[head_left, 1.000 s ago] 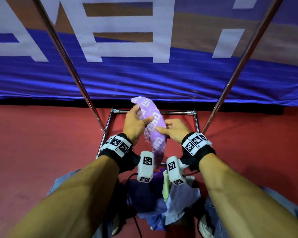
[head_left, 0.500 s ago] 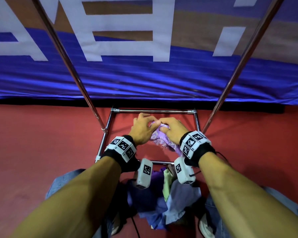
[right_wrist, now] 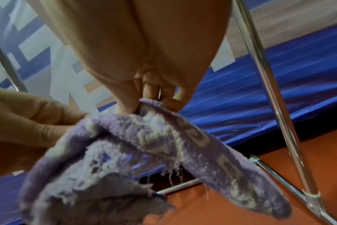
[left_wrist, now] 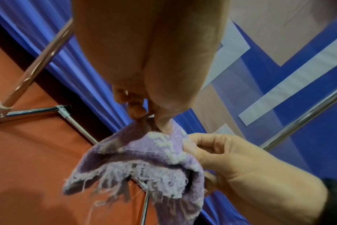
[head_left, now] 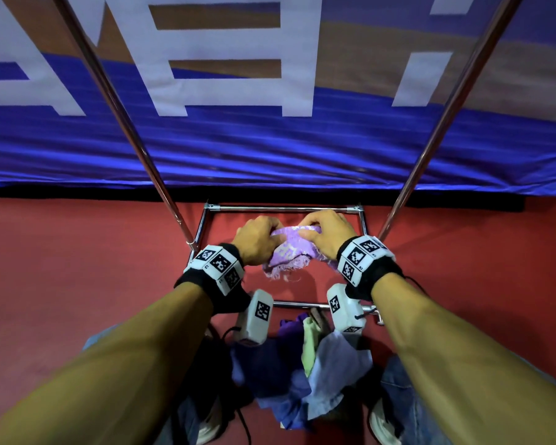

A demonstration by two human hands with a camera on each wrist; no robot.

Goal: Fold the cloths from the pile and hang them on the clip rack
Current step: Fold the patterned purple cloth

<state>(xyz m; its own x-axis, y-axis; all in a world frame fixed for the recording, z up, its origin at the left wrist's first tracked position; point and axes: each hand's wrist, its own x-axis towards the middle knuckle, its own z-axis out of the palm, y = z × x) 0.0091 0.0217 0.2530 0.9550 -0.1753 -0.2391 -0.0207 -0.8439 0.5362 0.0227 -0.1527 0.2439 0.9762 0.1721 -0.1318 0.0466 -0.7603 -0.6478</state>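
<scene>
A purple cloth with a pale pattern and a frayed fringe hangs bunched between both hands, above the red floor inside the rack's base frame. My left hand pinches its upper left edge with thumb and fingers. My right hand pinches its upper right edge. In the left wrist view the cloth droops below the left hand, with the right hand beside it. In the right wrist view the cloth sags from the right hand's pinch. The pile of cloths lies on the floor near my feet.
Two slanted chrome rack poles rise left and right of my hands. The rack's chrome base frame sits on the red floor. A blue banner with white letters hangs behind. Shoes and cables are near the pile.
The cloth hung long and upright between the hands one second ago. Both hands have since come together on it, and it now hangs lower, gathered and spread sideways between them.
</scene>
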